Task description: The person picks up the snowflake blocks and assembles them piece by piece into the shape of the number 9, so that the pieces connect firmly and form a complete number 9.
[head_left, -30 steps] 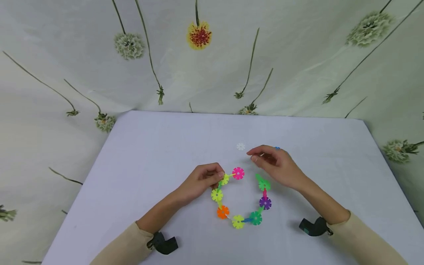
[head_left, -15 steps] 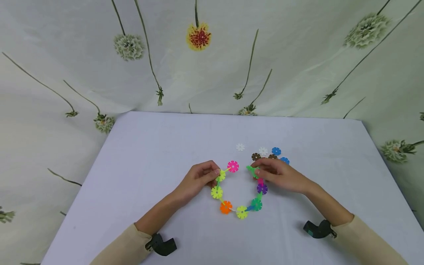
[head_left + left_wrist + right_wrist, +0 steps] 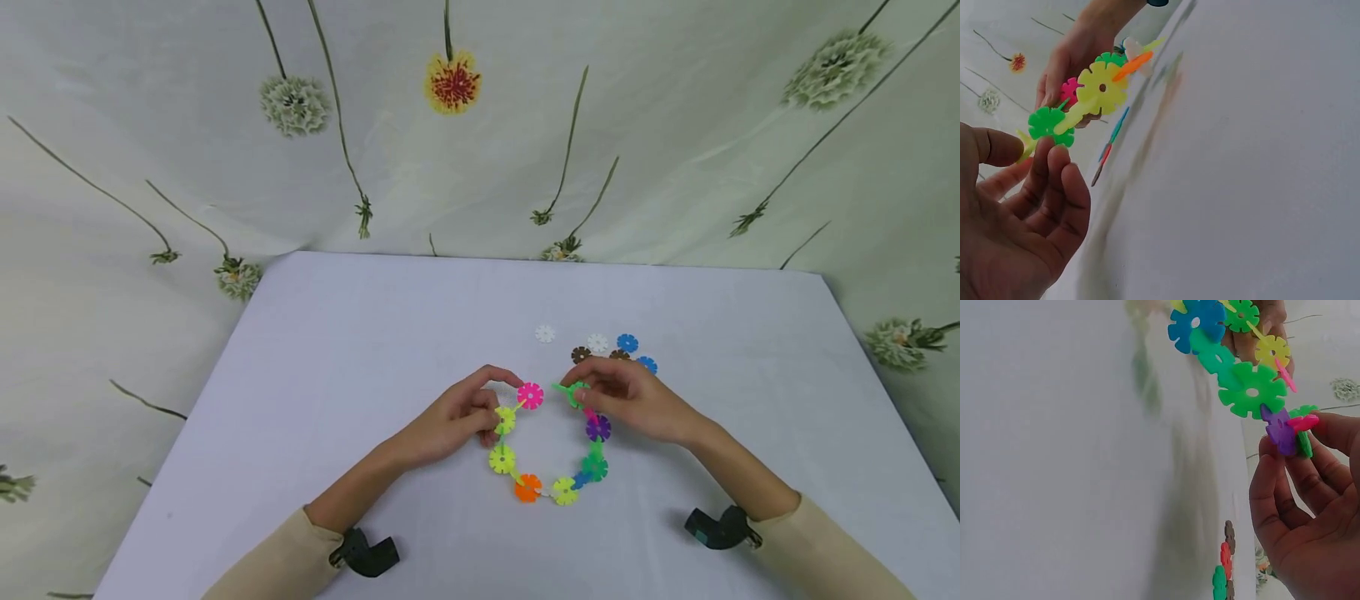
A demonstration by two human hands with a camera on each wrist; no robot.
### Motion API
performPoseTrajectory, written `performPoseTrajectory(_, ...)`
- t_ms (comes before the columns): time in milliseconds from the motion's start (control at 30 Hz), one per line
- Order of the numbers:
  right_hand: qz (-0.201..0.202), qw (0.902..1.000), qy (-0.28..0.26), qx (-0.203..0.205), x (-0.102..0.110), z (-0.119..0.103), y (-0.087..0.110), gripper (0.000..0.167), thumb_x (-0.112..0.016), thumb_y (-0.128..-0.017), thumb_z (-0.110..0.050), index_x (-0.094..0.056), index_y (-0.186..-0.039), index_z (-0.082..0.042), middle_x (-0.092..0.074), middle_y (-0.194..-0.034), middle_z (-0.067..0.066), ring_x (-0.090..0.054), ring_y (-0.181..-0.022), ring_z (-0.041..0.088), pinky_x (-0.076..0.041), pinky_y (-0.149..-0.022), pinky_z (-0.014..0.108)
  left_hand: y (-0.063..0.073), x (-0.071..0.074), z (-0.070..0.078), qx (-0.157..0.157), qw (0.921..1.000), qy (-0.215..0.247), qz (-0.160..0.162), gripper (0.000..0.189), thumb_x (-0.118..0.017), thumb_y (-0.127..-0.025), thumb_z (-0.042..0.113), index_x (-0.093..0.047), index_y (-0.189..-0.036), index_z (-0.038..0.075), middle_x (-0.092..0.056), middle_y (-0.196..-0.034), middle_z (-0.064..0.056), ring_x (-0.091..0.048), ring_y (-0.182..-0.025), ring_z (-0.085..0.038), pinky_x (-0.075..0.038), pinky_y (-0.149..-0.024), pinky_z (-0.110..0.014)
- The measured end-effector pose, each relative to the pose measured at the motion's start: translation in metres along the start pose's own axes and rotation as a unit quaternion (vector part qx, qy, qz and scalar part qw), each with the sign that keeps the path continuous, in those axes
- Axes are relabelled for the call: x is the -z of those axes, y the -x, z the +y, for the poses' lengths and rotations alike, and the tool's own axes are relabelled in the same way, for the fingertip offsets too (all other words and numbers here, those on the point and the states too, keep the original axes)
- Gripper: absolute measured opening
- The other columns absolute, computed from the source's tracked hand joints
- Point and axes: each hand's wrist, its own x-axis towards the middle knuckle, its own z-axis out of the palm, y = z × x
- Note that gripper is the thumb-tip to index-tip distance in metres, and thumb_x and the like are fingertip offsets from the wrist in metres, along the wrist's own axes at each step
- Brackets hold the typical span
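Note:
A chain of slotted plastic snowflake discs hangs as an open ring between both hands, with an orange disc (image 3: 528, 488) at its lower side. My left hand (image 3: 459, 417) pinches the chain by a yellow disc (image 3: 505, 420), its index finger reaching to the pink disc (image 3: 530, 396) at that end. Thumb and fingers of my right hand (image 3: 637, 402) grip the other end at a green disc (image 3: 577, 393). A short gap separates the two ends. In the right wrist view a purple disc (image 3: 1281, 432) lies beside the fingertips, and the chain is raised over the table.
Loose discs lie beyond my right hand: a blue disc (image 3: 627, 342), a brown disc (image 3: 581, 355), a white disc (image 3: 597, 342) and others partly hidden. Another white disc (image 3: 544, 333) lies apart to their left. The white table (image 3: 360, 317) meets a flower-print cloth (image 3: 495, 167) at its back edge.
My right hand has come down from beside the loose discs and taken hold of the chain's green end. My left index finger has stretched out to the pink disc.

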Motion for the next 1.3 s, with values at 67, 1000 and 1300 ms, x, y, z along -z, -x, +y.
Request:
performPoseTrajectory(67,0.001,1.0,0.001,0.003,-0.001,-0.001,0.001,0.024,-0.067,-0.104,-0.01,-0.072,-0.127,-0.015,-0.071,-0.102,0.006,-0.066,-0.086,0.018,-0.059,-0.081,0.025,0.0,-0.001,0.001,0.005,0.9994,-0.028,-0.019,0.046,-0.047,-0.105,0.005,-0.055,-0.147,0.022,-0.06,-0.087,-0.02,-0.067,-0.077,-0.032,-0.062,-0.079,-0.032)
performPoseTrajectory(1000,-0.02,0.997,0.065,-0.037,-0.001,-0.004,0.016,0.036,-0.073,-0.103,-0.022,-0.065,-0.138,-0.015,-0.063,-0.092,0.003,-0.064,-0.085,0.018,-0.056,-0.077,0.024,-0.013,-0.012,0.003,-0.033,0.9972,-0.037,0.057,0.019,-0.058,-0.11,0.018,-0.072,-0.103,0.007,-0.072,-0.094,-0.022,-0.062,-0.072,-0.014,-0.052,-0.067,-0.021)
performPoseTrajectory(1300,0.007,0.989,0.142,-0.043,0.003,0.005,0.01,0.031,-0.071,-0.104,-0.023,-0.068,-0.134,-0.018,-0.072,-0.107,-0.005,-0.066,-0.101,0.014,-0.057,-0.086,0.028,-0.013,-0.014,0.007,-0.024,0.9968,-0.039,0.065,0.027,-0.053,-0.112,0.018,-0.069,-0.102,0.0,-0.068,-0.092,-0.024,-0.06,-0.073,-0.011,-0.052,-0.07,-0.02)
